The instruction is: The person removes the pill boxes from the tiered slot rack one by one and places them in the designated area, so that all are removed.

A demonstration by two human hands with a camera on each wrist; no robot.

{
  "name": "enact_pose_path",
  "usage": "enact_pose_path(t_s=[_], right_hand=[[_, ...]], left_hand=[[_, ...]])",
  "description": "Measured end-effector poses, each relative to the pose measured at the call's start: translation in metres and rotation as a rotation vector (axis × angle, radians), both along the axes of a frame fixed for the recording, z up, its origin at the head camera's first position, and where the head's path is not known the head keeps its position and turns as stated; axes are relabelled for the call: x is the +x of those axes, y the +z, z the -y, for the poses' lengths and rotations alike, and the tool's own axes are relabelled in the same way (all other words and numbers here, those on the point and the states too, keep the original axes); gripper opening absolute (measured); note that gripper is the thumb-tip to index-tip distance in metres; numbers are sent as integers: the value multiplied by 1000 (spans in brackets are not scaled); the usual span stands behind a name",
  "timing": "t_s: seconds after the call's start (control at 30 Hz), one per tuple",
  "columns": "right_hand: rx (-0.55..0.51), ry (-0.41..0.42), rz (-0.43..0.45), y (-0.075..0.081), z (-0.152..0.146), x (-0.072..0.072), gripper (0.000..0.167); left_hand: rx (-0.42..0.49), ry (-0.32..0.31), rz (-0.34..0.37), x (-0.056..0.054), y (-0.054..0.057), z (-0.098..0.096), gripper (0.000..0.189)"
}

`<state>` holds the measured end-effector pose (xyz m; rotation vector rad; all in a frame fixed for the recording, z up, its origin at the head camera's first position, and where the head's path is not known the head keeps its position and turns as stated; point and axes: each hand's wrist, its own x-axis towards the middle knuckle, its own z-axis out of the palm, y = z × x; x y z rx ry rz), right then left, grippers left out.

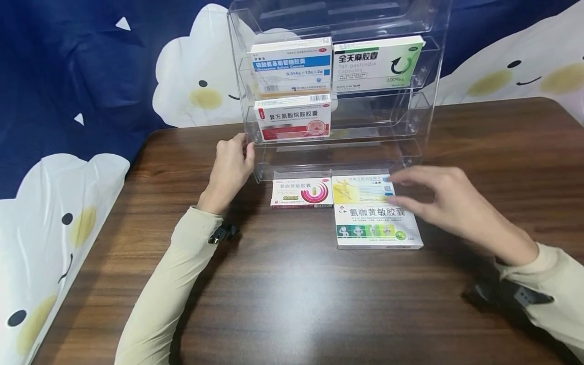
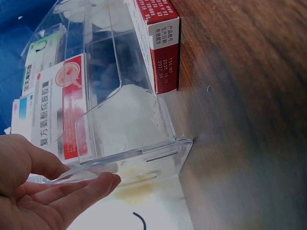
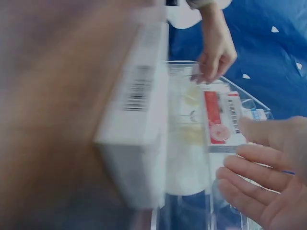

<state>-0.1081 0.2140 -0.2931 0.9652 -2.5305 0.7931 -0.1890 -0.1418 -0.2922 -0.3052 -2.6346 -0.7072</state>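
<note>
Two boxes: yellow-white box (image 1: 362, 190) flat on counter (image 1: 274, 304) before clear rack (image 1: 374, 114); white-green box (image 1: 378, 228) just nearer the person.
Right grip (image 1: 449, 203): released, fingers extended at yellow-white box's right edge.
Left grip (image 1: 231, 165): pinching clear rack's left side edge.
Pink-white box (image 1: 302, 192): counter, left of yellow-white box.
Rack tiers: blue-white box (image 1: 293, 68) and green box (image 1: 378, 65) above, red-white box (image 1: 294, 119) below left.
Backdrop (image 1: 91, 50): navy, clouds.

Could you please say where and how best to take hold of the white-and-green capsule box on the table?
I'd probably grip the white-and-green capsule box by its short ends, from the near side: it lies flat, both ends look mostly free, and its far edge borders the yellow-and-white box.
</note>
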Motion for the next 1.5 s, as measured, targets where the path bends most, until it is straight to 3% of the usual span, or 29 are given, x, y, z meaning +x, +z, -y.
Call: enact_pose_path(t_s=[0.23,0.37,0.53,1.03,1.27,1.5], right_hand=[[-236,-172,214,30,37,-50,26],[-272,-245,277,36,60,-79,30],[-285,-293,317,35,77,-100,35],[-309,-322,356,29,101,-113,33],[-329,-278,394,29,103,-113,31],[-339,-257,312,23,97,-114,31]], left_hand=[[-7,-11,-12,0,-1,-1,21],[-3,-15,-12,2,-2,-2,21],[7,-38,-39,1,-1,-3,19],[17,-30,-25,0,1,0,19],[18,-29,-24,0,0,1,18],[30,-34,-33,0,-2,2,17]])
